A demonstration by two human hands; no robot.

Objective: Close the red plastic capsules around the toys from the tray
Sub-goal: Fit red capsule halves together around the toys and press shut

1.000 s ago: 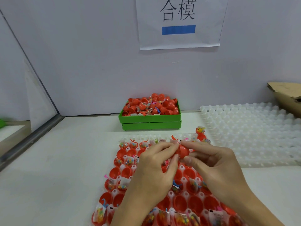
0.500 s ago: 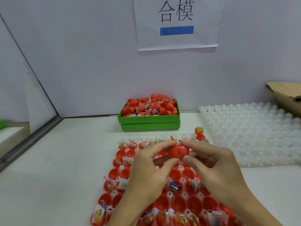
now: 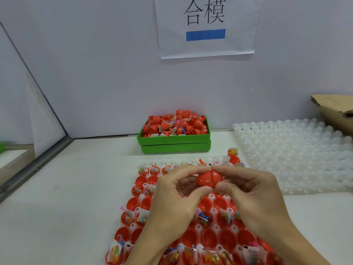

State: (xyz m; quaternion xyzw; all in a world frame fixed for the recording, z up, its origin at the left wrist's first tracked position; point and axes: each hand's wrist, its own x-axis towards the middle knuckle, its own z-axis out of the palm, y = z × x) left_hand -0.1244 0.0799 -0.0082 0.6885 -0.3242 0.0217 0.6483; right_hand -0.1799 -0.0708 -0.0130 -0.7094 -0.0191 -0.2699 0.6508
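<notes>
We read this as small factory assembly station, probably toy packing line. White worktable (image 3: 63, 197) boxed in by plain grey partition walls (image 3: 99, 73). Printed paper sign (image 3: 207, 25) with two Chinese characters and blue bar taped above. Green bin (image 3: 174, 142) heaped with red capsules (image 3: 177, 124); white moulded trays (image 3: 298, 155) alongside; torn cardboard (image 3: 336, 111) at right edge.

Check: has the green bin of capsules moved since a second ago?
No. The green bin sits against the back wall, below the paper sign, as before.
</notes>
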